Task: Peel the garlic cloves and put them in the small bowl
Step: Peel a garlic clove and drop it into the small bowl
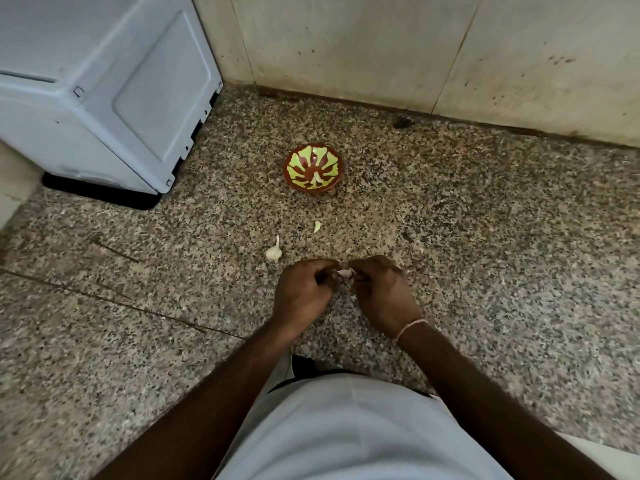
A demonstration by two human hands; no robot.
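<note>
Both hands pinch one garlic clove (343, 273) between them: left hand (304, 293), right hand (382, 292). Small bowl (313, 169) well beyond hands; garlic piece (273, 251) just beyond left hand on tabletop (485, 220).

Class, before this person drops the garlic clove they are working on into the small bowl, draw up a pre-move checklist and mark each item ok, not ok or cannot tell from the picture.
1. Clove held securely: the left hand and right hand both pinch the garlic clove. Ok.
2. Clove fully peeled: fingers hide most of it. Cannot tell.
3. Small bowl upright with room inside: one piece of garlic lies in it. Ok.
4. Path from hands to bowl: only a loose clove lies on the granite counter, low. Ok.
5. All garlic peeled: another clove waits on the counter, and the loose one's state is unclear. Not ok.
</note>
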